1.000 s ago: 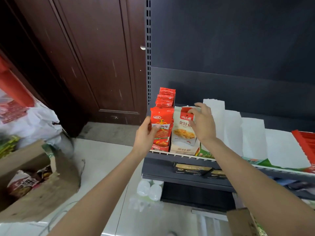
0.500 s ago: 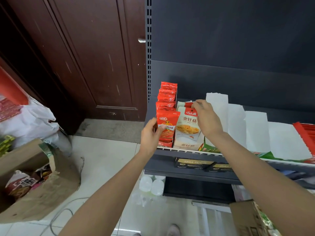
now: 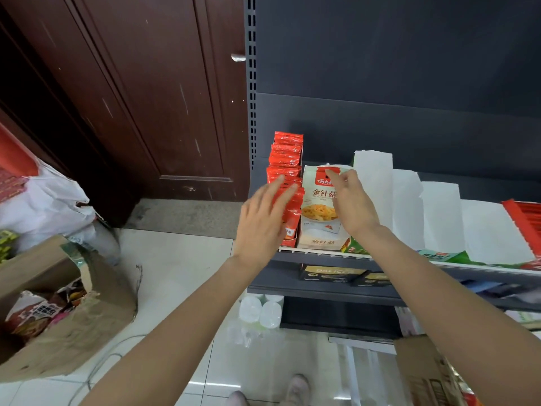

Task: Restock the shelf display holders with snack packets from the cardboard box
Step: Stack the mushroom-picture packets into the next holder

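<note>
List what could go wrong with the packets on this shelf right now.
1. The red packets stand in a tall, leaning row at the shelf's left end; the open left hand brushing them could topple them off the shelf edge.
2. The right hand pinches only the white packet top corner, so it may tip forward.

- red snack packets [image 3: 285,159]: glossy foil-like plastic
- white display holder [image 3: 320,212]: printed card, slight sheen
- shelf [image 3: 336,285]: dark matt painted metal
- cardboard box [image 3: 73,326]: rough brown, torn edges
- door [image 3: 152,92]: scuffed dark wood
- floor [image 3: 181,276]: shiny pale tile
</note>
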